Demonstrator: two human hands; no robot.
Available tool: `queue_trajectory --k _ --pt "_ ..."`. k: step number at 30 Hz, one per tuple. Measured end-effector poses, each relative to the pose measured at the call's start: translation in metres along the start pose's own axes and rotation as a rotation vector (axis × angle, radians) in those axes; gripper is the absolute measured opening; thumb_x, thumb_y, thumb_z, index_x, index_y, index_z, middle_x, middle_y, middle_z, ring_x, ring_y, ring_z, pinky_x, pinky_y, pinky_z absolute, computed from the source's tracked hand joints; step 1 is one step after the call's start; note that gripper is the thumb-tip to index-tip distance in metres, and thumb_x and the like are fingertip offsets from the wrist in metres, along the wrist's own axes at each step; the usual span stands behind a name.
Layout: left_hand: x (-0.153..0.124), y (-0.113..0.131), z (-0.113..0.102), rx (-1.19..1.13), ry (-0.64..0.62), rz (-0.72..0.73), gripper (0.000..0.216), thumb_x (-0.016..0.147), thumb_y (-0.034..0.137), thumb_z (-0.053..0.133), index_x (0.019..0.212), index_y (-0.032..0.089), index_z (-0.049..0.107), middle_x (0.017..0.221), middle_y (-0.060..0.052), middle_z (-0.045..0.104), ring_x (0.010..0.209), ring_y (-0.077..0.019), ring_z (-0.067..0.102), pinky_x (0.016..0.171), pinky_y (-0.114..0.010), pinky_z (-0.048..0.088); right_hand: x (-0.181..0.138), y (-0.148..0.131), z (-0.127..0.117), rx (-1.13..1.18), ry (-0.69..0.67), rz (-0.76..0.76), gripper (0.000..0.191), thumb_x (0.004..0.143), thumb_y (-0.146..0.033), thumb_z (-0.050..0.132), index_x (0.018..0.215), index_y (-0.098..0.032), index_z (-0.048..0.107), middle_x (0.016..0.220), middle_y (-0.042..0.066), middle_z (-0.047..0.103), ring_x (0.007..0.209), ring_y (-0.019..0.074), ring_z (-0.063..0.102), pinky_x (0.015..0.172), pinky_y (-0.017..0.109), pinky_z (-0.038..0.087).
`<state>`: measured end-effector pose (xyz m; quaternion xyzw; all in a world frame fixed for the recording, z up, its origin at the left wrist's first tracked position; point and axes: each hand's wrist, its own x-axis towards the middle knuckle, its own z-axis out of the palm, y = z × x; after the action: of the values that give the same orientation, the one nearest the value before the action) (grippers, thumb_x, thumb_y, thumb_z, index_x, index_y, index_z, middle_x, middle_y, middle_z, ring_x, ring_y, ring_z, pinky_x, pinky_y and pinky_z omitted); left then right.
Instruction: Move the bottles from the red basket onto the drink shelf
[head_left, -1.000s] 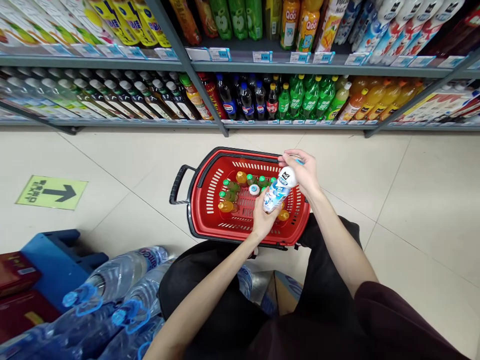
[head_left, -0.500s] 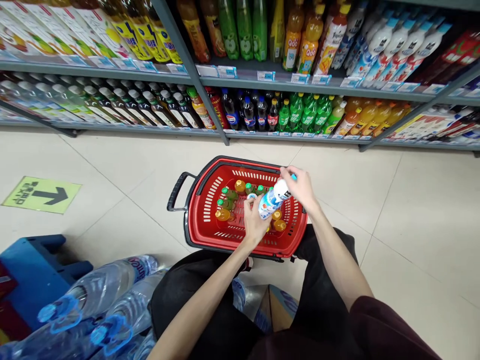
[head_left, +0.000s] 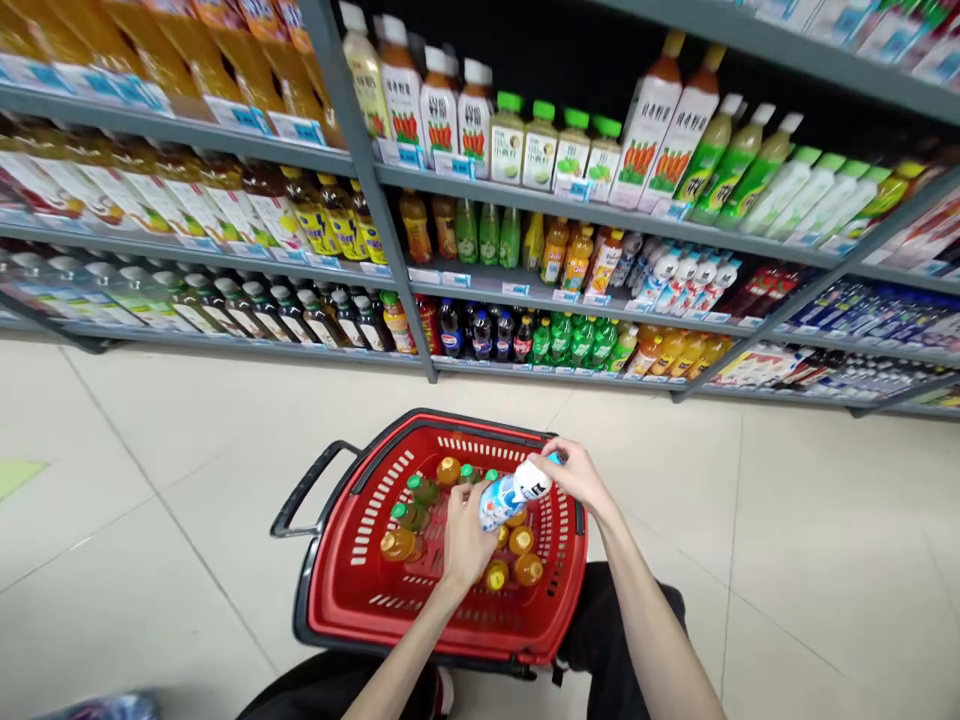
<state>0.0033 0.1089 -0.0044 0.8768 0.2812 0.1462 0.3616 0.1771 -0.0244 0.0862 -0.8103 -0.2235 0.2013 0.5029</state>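
Observation:
Both of my hands hold a white and blue drink bottle (head_left: 510, 493) tilted over a red shopping basket (head_left: 352, 585) on the floor. My left hand (head_left: 463, 535) grips its lower body. My right hand (head_left: 574, 476) is closed round its capped top end. Several bottles with green caps (head_left: 415, 487) and orange caps (head_left: 528, 568) stand inside the basket beneath the held bottle. The basket's black handle (head_left: 304, 490) sticks out to the left.
Grey store shelves (head_left: 525, 200) packed with drink bottles run across the back, with price tags along their edges. A grey upright post (head_left: 379, 210) divides them. Pale floor tiles (head_left: 150, 520) surround the basket. My dark trouser legs show at the bottom edge.
The view has tilted upward, so higher shelves show and the water bottles and blue crate at the lower left are gone. The bottle stays in both hands over the basket, lying flatter.

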Motion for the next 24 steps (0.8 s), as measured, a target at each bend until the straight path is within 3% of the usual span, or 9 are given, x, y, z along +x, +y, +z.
queue_trajectory --k 4,8,13,17,20,24 --pt "0.006 0.003 -0.006 0.021 0.101 0.039 0.062 0.068 0.005 0.061 0.127 0.021 0.064 0.121 -0.009 0.052 0.115 -0.0311 0.061 0.098 -0.044 0.056 -0.001 0.005 0.001 0.096 0.031 0.032 0.051 0.073 -0.069 0.073 0.067 -0.021 0.056 0.056 -0.005 0.048 0.054 0.012 0.043 0.049 0.024 0.034" --pt "0.011 0.007 -0.01 -0.007 0.123 0.048 0.057 0.071 0.006 0.06 0.126 0.022 0.065 0.123 -0.009 0.052 0.117 -0.0295 0.062 0.095 -0.04 0.058 -0.001 0.01 0.006 0.202 0.066 0.068 0.051 0.074 -0.07 0.072 0.071 -0.022 0.053 0.054 -0.007 0.045 0.046 0.01 0.036 0.043 0.024 0.028" --pt "0.014 0.021 -0.016 -0.006 -0.042 0.041 0.063 0.073 0.005 0.06 0.133 0.025 0.059 0.132 -0.009 0.051 0.111 -0.0263 0.066 0.084 -0.035 0.059 0.0 0.013 0.006 0.353 0.129 0.144 0.05 0.074 -0.067 0.073 0.073 -0.024 0.05 0.053 -0.008 0.042 0.038 0.0073 0.027 0.035 0.023 0.019" --pt "0.018 0.027 -0.024 0.001 -0.164 0.12 0.069 0.079 0.01 0.059 0.145 0.028 0.049 0.14 -0.011 0.05 0.12 -0.0291 0.064 0.091 -0.039 0.058 -0.001 0.014 -0.007 0.422 0.182 0.101 0.047 0.074 -0.064 0.076 0.078 -0.023 0.052 0.056 -0.009 0.044 0.035 0.0057 0.028 0.032 0.021 0.019" --pt "0.023 0.026 -0.032 0.01 -0.276 0.141 0.062 0.089 0.019 0.052 0.15 0.024 0.043 0.145 -0.014 0.049 0.128 -0.0302 0.06 0.1 -0.042 0.055 0.003 0.013 -0.027 0.352 0.283 -0.003 0.047 0.076 -0.062 0.076 0.08 -0.022 0.053 0.058 -0.009 0.048 0.033 0.006 0.037 0.031 0.02 0.026" --pt "0.025 0.024 -0.038 0.109 -0.48 0.17 0.047 0.094 0.022 0.044 0.14 0.019 0.054 0.145 -0.016 0.052 0.127 -0.0302 0.062 0.108 -0.043 0.05 0.026 -0.003 -0.072 0.227 0.442 -0.066 0.051 0.073 -0.065 0.077 0.087 -0.02 0.057 0.065 -0.006 0.057 0.042 0.0122 0.056 0.037 0.024 0.046"
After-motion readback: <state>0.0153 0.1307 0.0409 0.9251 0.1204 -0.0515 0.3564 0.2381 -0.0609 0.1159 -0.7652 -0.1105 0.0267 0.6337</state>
